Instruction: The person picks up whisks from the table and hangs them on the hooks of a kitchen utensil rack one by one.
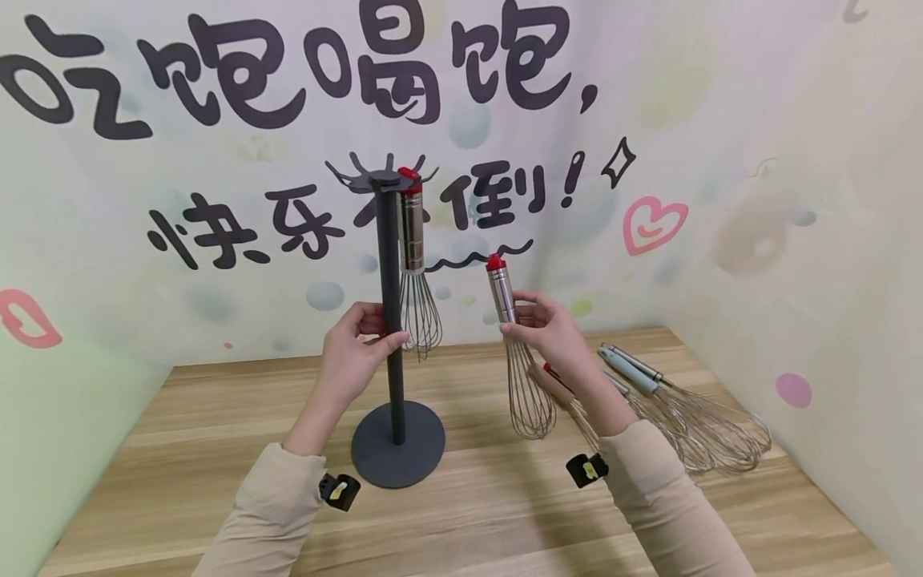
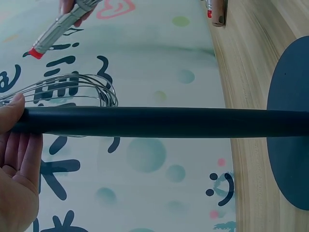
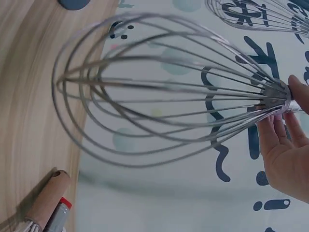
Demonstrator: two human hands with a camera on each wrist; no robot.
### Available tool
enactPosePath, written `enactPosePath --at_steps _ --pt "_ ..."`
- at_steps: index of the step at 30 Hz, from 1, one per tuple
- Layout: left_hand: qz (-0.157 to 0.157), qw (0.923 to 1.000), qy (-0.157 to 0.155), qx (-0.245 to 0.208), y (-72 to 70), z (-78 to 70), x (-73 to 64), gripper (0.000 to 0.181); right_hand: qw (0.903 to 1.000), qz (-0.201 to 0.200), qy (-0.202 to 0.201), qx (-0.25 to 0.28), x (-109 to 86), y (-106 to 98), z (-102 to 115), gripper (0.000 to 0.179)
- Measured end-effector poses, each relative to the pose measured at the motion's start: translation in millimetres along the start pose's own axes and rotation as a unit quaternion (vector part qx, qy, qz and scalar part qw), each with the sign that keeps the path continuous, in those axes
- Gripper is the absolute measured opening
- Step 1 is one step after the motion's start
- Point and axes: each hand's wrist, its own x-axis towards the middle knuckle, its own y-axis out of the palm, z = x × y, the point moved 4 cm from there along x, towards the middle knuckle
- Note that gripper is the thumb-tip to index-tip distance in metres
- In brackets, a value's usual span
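Note:
My left hand (image 1: 353, 353) grips the post of a dark grey rack (image 1: 392, 377) with a round base and a ring of hooks on top. From one hook hangs a whisk (image 1: 413, 232) with a steel handle and red end, wires down. To the right, my right hand (image 1: 550, 332) pinches another red-ended steel whisk (image 1: 502, 292) low on its handle, just above the wires. It is held nearly upright, red end up. The right wrist view shows its wire loops (image 3: 159, 92) large, with thumb and fingers at the collar.
Several more whisks lie at the right of the wooden table (image 1: 238, 449), among them a light blue-handled whisk (image 1: 629, 369) and a wooden-handled whisk (image 3: 48, 198). Behind stands a wall (image 1: 721, 120) with large dark lettering.

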Motion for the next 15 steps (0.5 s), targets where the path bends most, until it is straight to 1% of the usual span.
enactPosePath --at_steps 8,15 --pt "-0.008 1.0000 0.002 -0.003 0.6 2.3 0.3 0.038 0.9991 -0.027 0.010 0.030 -1.8 -4 12 0.051" --pt "-0.012 0.9999 0.005 -0.005 0.4 2.2 -0.7 0.037 0.9951 -0.041 0.010 0.090 -3.7 -8 24 0.049"
